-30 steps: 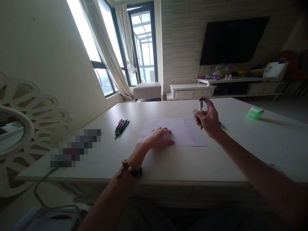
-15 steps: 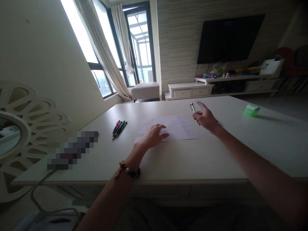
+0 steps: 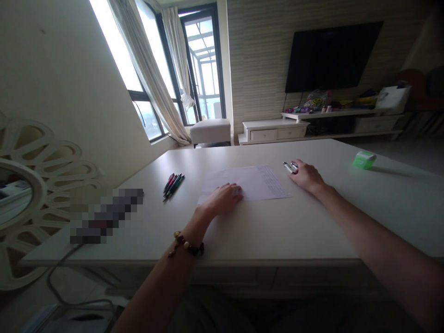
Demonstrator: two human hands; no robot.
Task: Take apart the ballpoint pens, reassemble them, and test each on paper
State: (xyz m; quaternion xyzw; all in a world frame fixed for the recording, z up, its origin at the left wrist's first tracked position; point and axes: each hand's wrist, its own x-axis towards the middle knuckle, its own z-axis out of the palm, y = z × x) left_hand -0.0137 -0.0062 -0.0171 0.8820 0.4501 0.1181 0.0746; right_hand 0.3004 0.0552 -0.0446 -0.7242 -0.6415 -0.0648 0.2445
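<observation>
My left hand [image 3: 224,199] lies palm down on the near left part of a white sheet of paper [image 3: 243,182], which has lines of small print along its right side. My right hand [image 3: 307,177] rests palm down on the white table [image 3: 263,231] to the right of the sheet. Its fingertips touch a silver-and-white pen [image 3: 289,167], with a second pen apparently beside it. Neither hand seems to grip anything.
Several pens [image 3: 173,187] lie left of the sheet. A green box [image 3: 364,160] sits at the table's far right. A blurred patch [image 3: 106,216] covers something at the left. A cable [image 3: 62,268] hangs below the near edge.
My right hand has dropped from holding the pen upright to lying flat on the table, with the pen lying at its fingertips. My left hand remains on the sheet.
</observation>
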